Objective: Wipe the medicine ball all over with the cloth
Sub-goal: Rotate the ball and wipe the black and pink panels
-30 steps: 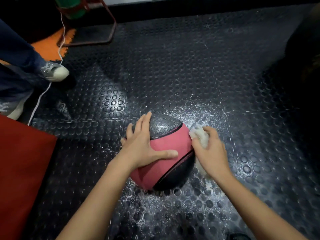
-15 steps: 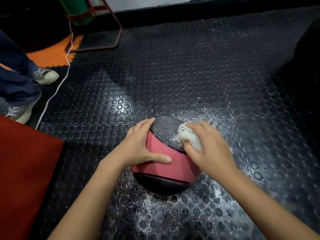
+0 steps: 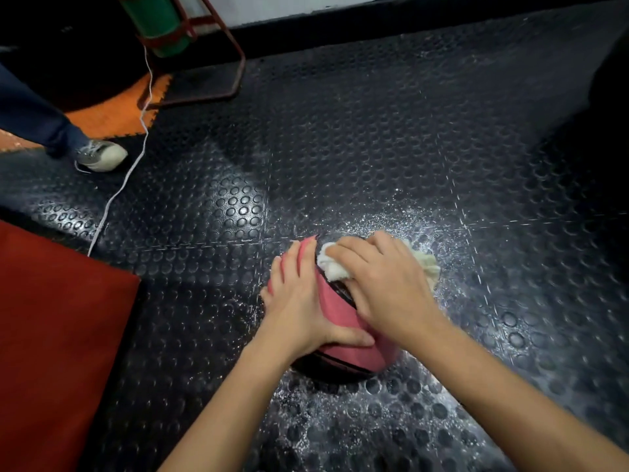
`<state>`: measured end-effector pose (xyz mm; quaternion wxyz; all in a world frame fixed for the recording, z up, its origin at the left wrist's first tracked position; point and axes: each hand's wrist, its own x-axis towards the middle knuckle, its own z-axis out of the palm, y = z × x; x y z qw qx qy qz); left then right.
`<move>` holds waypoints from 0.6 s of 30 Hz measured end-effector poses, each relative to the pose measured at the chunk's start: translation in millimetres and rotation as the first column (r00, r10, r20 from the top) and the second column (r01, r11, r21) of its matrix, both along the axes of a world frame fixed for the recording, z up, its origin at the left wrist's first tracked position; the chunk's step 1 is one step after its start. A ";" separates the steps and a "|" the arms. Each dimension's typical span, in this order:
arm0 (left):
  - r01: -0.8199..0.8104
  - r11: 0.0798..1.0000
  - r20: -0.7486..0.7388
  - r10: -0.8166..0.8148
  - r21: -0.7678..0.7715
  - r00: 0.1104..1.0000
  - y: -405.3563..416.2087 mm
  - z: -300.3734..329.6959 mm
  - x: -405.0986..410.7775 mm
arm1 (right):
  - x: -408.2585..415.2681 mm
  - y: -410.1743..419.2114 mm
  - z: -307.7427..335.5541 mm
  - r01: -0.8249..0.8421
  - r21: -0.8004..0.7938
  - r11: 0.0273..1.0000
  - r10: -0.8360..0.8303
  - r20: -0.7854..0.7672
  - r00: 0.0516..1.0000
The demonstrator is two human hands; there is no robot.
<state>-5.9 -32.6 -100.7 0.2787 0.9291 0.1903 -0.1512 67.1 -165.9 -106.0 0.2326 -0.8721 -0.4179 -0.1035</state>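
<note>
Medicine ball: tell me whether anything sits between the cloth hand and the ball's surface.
Only the cloth itself. The right hand presses it onto the top of the medicine ball. The left hand rests on the ball's left side, beside the wiped patch, not across it.

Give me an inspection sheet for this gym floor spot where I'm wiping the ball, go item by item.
Surface: black studded rubber floor, white specks around the ball.
Job's things: pink and black medicine ball on the floor; white cloth on its top.
Clutter: red mat at left.
Grippers: left hand rests on the ball's side; right hand presses the cloth.
Cables: white cord trailing across the floor.
Surroundings: red metal frame holding a green cylinder; another person's shoe.
</note>
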 end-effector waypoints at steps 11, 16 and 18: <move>0.041 0.999 -0.016 -0.041 -0.003 0.999 -2.0 -2.3 6.7 | 4.2 2.3 1.3 0.014 -0.013 1.000 -0.014 -0.009 1.000; 0.015 0.994 -0.054 -0.021 -0.105 0.998 19.5 3.3 13.3 | -29.4 -38.9 -15.1 0.011 0.063 0.998 -0.011 -0.008 1.000; 0.029 0.993 -0.047 -0.034 -0.110 0.998 15.8 4.8 11.0 | -30.1 -40.8 -15.5 0.032 0.069 0.997 -0.032 -0.001 0.999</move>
